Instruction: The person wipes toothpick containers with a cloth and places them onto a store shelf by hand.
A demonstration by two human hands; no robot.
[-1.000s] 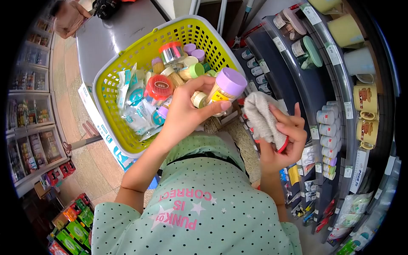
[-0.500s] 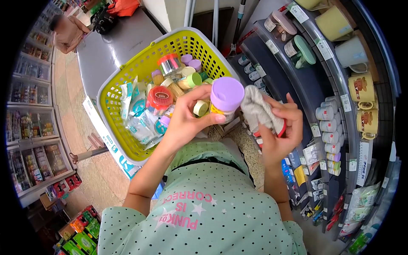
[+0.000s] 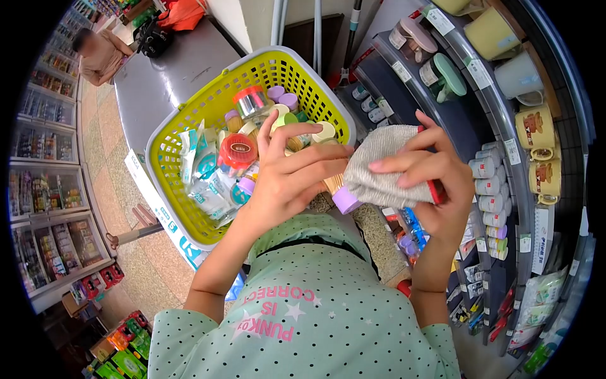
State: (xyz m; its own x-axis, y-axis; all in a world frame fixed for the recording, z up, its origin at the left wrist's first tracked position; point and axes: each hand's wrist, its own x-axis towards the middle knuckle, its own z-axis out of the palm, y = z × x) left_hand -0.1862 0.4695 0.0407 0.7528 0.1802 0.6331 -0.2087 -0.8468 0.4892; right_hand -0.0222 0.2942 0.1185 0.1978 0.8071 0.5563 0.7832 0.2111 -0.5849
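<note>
A container with a purple lid (image 3: pixel 346 199) is tipped lid-down between my hands, with thin sticks showing through its clear side. My left hand (image 3: pixel 297 167) is around the container's side, partly hiding it, its fingers spread. A grey cloth with a red edge (image 3: pixel 385 165) lies against the container, and my right hand (image 3: pixel 435 174) is closed on it. Behind my left hand, the yellow-green basket (image 3: pixel 165 196) holds a red-lidded jar (image 3: pixel 238 150), another clear jar with a red rim (image 3: pixel 251 101), purple-lidded containers and white-and-teal packets (image 3: pixel 213 192).
Shelves with mugs (image 3: pixel 535 131), soap boxes and small white containers (image 3: pixel 485 167) rise on the right. A grey table (image 3: pixel 164 82) with a black bag (image 3: pixel 153 39) stands behind the basket. A person (image 3: pixel 101 55) is at the far left. Poles stand at the back.
The purple-lidded container has turned from lid-up to lid-down and moved lower. My right hand has brought the cloth against it, and my left hand's fingers have shifted over its side.
</note>
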